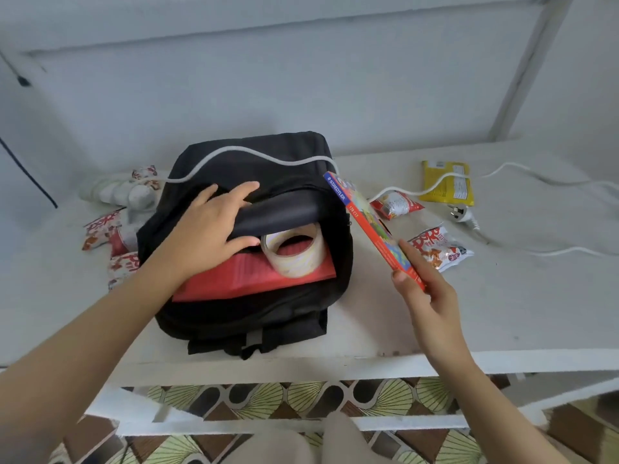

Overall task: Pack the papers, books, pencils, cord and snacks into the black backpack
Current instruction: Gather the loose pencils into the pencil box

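The black backpack [254, 313] lies on the white table with its main opening facing me. My left hand [207, 229] grips the upper flap and holds the opening wide. Inside lie a red book [248, 279] and a roll of clear tape [294, 252]. Just right of the opening, my right hand [425, 289] pinches the lower end of a red and blue pencil box [365, 219], tilted with its top toward the bag. A white cord [254, 155] runs over the backpack's top to a power strip [117, 192] at the left.
Snack packets lie left of the bag [104, 229] and to its right [395, 204], [442, 247]. A yellow packet [449, 182] and a white plug [464, 214] sit at the far right. The table's front edge [335, 361] is close to me; patterned floor lies below.
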`<state>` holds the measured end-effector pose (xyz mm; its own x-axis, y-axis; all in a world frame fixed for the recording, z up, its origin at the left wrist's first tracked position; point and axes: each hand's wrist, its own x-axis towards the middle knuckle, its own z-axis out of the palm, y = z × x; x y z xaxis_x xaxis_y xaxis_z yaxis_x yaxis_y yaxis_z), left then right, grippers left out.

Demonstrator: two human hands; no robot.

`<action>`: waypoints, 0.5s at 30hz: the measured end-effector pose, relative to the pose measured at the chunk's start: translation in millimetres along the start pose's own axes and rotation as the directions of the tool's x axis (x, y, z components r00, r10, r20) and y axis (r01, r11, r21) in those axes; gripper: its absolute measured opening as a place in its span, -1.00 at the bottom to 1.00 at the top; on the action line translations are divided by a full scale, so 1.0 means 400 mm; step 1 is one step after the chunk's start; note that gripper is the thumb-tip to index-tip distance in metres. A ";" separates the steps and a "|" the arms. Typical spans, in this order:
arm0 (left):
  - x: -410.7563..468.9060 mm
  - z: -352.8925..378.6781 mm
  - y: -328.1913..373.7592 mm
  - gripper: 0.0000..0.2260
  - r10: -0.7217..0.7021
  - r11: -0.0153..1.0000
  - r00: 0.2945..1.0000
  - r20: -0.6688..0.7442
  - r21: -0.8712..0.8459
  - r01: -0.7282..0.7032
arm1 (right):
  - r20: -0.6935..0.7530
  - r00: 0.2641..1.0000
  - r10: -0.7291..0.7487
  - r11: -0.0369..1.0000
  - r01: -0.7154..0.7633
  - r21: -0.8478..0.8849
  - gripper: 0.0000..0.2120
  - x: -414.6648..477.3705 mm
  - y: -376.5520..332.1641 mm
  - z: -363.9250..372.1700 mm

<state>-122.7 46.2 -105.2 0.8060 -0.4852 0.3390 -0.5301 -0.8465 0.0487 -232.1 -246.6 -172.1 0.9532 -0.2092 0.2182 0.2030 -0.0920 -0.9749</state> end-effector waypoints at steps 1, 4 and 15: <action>0.011 -0.005 -0.005 -0.29 -0.012 0.998 1.000 -0.025 -0.055 0.010 | -0.019 1.000 0.002 1.000 -0.002 -0.005 -0.50 -0.004 0.002 0.007; 0.037 -0.031 -0.022 -0.47 -0.049 0.991 0.995 -0.083 -0.126 0.038 | -0.083 0.996 -0.021 0.997 0.015 -0.078 -0.56 -0.014 0.012 0.028; 0.191 -0.007 -0.127 -0.73 -0.034 0.992 0.997 0.075 -0.117 0.043 | -0.266 0.964 -0.021 0.958 -0.057 -0.282 -0.34 -0.038 0.025 0.099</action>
<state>-35.0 52.6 -79.0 0.8413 -0.4709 0.2655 -0.5221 -0.8351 0.1732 -235.8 -205.6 -187.2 0.8548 -0.4587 0.2427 0.0770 -0.3504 -0.9334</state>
